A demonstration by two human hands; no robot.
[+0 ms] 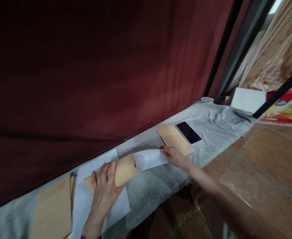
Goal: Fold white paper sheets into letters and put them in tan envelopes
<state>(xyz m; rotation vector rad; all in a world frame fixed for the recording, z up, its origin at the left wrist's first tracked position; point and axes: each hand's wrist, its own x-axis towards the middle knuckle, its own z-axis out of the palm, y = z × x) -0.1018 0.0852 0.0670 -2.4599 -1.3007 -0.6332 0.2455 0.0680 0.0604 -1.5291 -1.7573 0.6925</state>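
Observation:
My left hand (103, 189) grips a tan envelope (124, 170) and holds its mouth open toward the right. My right hand (173, 156) pinches the far end of a folded white paper (149, 158), whose near end sits inside the envelope's opening. Both rest just above a grey cloth-covered surface (148, 189). Under the envelope lies a sheet of white paper (86, 199).
A second tan envelope (174, 137) lies flat beyond my right hand, with a dark-screened phone (188, 132) next to it. More tan envelopes (53, 209) are stacked at the left. A dark red curtain (86, 73) hangs behind. Tiled floor (260, 159) lies to the right, with boxes (285, 109) farther back.

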